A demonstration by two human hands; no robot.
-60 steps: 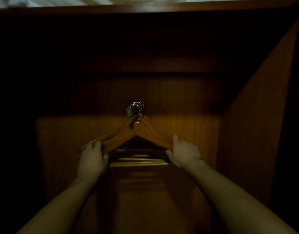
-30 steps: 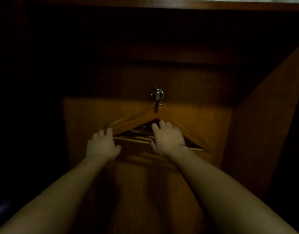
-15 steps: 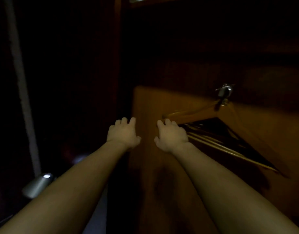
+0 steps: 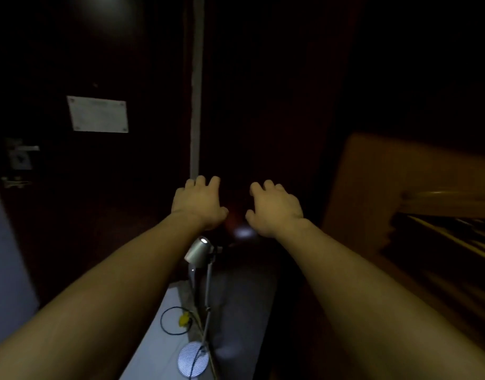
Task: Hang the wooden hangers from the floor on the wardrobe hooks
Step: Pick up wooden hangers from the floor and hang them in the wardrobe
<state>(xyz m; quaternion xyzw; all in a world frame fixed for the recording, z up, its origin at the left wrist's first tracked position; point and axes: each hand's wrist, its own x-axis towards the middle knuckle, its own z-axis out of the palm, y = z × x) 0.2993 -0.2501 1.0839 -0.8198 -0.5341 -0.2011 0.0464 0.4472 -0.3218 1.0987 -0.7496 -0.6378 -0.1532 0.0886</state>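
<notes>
Wooden hangers (image 4: 449, 200); left hand (image 4: 199, 202), right hand (image 4: 275, 208) outstretched

The room is seen in very dim light, with a dark door (image 4: 71, 64) at the left on which a pale rectangular plate (image 4: 97, 114) is fixed and a metal lever handle (image 4: 24, 148) is mounted lower down. A pale vertical strip (image 4: 196, 86) is set just right of the door, and the brown wooden wardrobe (image 4: 373, 187) is lit at the right. On the pale floor (image 4: 159, 349) a silver lamp (image 4: 198, 249) is stood on a thin stand, with a black cable (image 4: 161, 320) looped beside it.
</notes>
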